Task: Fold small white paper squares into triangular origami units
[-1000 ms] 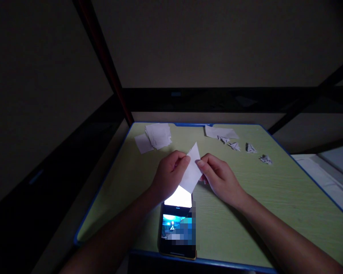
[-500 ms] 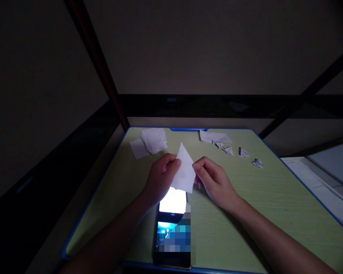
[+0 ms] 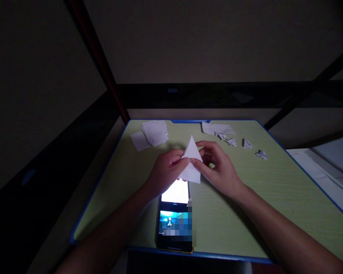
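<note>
A folded white sheet of paper with a pointed top is held up over the middle of the table. My left hand grips its left side, thumb pressed on the front face. My right hand pinches it from the right, that thumb meeting the left one near the paper's centre, with the index finger reaching behind the point. Below the paper lies a lit phone, its top end hidden by the paper and left hand.
A stack of white paper squares rests at the back left of the green table. Another sheet lies back right, near several small folded paper pieces. Papers and a grey board sit beyond the right edge.
My right thumb has moved from the paper's right edge onto its front, beside the left thumb. The paper has shifted slightly up and right. The whole view has tilted a little.
</note>
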